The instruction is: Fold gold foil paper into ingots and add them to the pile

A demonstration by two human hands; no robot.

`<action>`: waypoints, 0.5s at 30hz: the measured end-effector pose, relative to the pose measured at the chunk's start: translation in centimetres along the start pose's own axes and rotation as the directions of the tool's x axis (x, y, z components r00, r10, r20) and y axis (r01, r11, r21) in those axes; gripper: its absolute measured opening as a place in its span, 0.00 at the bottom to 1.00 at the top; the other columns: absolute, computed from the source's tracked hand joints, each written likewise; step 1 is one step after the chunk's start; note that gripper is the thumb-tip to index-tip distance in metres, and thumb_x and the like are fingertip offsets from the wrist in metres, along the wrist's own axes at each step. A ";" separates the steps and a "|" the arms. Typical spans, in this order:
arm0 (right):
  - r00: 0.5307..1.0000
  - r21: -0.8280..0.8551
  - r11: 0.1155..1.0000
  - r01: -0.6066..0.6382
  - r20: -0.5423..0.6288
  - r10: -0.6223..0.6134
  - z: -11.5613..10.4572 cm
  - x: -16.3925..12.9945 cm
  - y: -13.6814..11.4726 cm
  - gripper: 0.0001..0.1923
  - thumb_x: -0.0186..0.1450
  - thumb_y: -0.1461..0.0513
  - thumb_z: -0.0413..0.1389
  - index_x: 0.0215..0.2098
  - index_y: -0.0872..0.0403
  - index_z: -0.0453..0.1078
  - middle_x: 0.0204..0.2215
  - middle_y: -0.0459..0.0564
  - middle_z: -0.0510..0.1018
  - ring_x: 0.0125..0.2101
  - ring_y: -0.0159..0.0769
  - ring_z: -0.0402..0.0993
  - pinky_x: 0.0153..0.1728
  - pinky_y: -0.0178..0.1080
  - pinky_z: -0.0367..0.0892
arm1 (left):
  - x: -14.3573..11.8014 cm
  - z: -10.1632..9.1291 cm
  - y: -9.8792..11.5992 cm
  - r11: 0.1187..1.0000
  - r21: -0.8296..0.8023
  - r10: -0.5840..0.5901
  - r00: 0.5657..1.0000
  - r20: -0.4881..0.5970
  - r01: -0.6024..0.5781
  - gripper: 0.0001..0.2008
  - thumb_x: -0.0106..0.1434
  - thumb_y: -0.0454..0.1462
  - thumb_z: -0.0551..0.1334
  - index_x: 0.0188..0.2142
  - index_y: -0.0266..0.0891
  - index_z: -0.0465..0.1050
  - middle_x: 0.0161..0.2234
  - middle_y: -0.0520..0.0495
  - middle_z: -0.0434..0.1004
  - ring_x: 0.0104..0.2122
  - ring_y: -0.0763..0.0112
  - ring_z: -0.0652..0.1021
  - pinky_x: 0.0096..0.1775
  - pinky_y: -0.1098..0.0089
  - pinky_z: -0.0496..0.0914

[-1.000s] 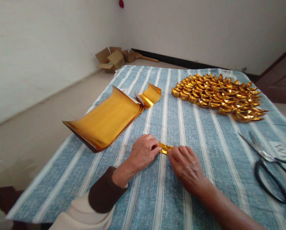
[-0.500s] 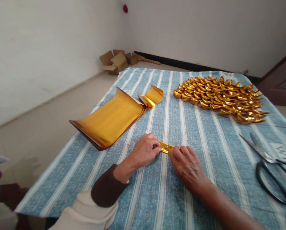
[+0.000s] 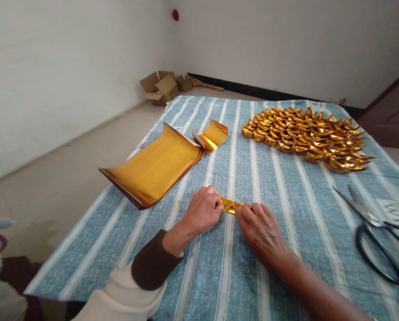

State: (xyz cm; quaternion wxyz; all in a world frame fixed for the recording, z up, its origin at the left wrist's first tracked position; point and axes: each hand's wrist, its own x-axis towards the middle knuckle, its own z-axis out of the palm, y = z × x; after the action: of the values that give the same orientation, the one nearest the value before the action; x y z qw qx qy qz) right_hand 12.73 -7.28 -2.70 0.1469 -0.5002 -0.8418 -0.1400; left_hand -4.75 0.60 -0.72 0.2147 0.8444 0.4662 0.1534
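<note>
Both hands pinch a folded gold paper strip (image 3: 231, 205) at centre frame on the striped worktop (image 3: 286, 187): left hand (image 3: 202, 209) closed on one end, right hand (image 3: 261, 227) on the other.

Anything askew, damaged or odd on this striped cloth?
Nothing damaged. The stack of gold foil sheets curls up at both ends, with a loose curled sheet beside it, and the black-handled scissors lie open.

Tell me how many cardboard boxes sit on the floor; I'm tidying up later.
2: an open cardboard box in the far corner by the wall, and a smaller box just right of it. More may be hidden behind.
</note>
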 end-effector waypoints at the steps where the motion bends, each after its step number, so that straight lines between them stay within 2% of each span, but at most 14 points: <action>1: 1.000 -0.004 1.000 -0.002 0.011 0.002 0.0 0.0 0.0 0.10 0.66 0.71 0.51 0.31 0.55 0.70 0.28 0.50 0.69 0.30 0.41 0.57 0.32 0.43 0.54 | 0.0 0.0 0.0 1.000 -0.002 -0.007 1.000 -0.005 0.007 0.11 0.55 0.26 0.59 0.19 0.38 0.67 0.28 0.49 0.73 0.33 0.68 0.74 0.38 0.66 0.67; 11: 1.000 -0.027 1.000 -0.012 0.008 0.012 0.2 -0.1 -0.1 0.09 0.67 0.71 0.51 0.32 0.55 0.70 0.28 0.50 0.70 0.30 0.40 0.58 0.31 0.43 0.54 | 0.2 -1.1 -0.9 0.992 -0.123 0.006 0.999 0.035 -0.001 0.10 0.54 0.26 0.59 0.20 0.38 0.67 0.28 0.51 0.73 0.30 0.72 0.74 0.36 0.70 0.69; 13: 1.000 -0.038 0.999 -0.012 0.008 0.012 0.3 0.0 -0.1 0.08 0.66 0.70 0.52 0.32 0.55 0.70 0.28 0.50 0.70 0.30 0.40 0.58 0.31 0.43 0.54 | 0.1 -1.3 -1.0 0.990 -0.144 0.003 1.000 0.004 -0.003 0.10 0.56 0.27 0.59 0.21 0.38 0.68 0.28 0.51 0.73 0.29 0.72 0.74 0.36 0.70 0.69; 15: 1.000 -0.048 0.999 -0.011 0.002 0.011 0.2 0.0 -0.1 0.08 0.66 0.70 0.52 0.32 0.55 0.70 0.29 0.50 0.70 0.30 0.40 0.58 0.31 0.43 0.54 | -0.2 -1.4 -0.7 0.993 -0.110 0.034 0.997 -0.076 -0.042 0.09 0.59 0.28 0.58 0.24 0.38 0.70 0.30 0.50 0.74 0.32 0.70 0.75 0.38 0.68 0.70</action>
State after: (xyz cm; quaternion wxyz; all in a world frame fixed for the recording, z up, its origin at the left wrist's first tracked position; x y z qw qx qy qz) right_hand 12.62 -7.26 -2.95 0.1349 -0.5083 -0.8356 -0.1587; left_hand -5.99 1.12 0.14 0.2412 0.8335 0.4485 0.2143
